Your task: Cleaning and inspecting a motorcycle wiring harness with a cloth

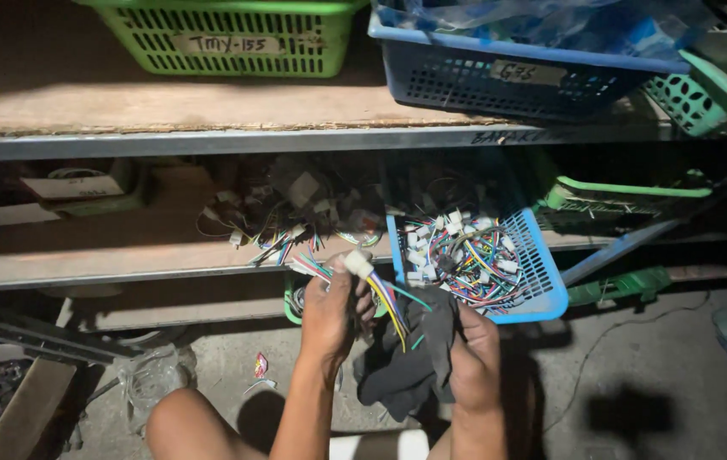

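Note:
My left hand (327, 313) is raised in front of the lower shelf and grips a bundle of coloured wires with a white connector (358, 263) at its top. The loose wire ends (393, 311) hang down to the right of that hand. My right hand (474, 356) sits lower, closed on a dark grey cloth (406, 362) that drapes between both hands. Just beyond them a blue basket (542, 285) holds several more wire harnesses with white connectors (461, 251).
A loose pile of wire harnesses (295, 217) lies on the lower shelf. On the upper wooden shelf (168, 106) stand a green basket (227, 38) and a blue basket (508, 77). More green baskets (627, 200) sit at the right. The concrete floor (653, 366) has scraps.

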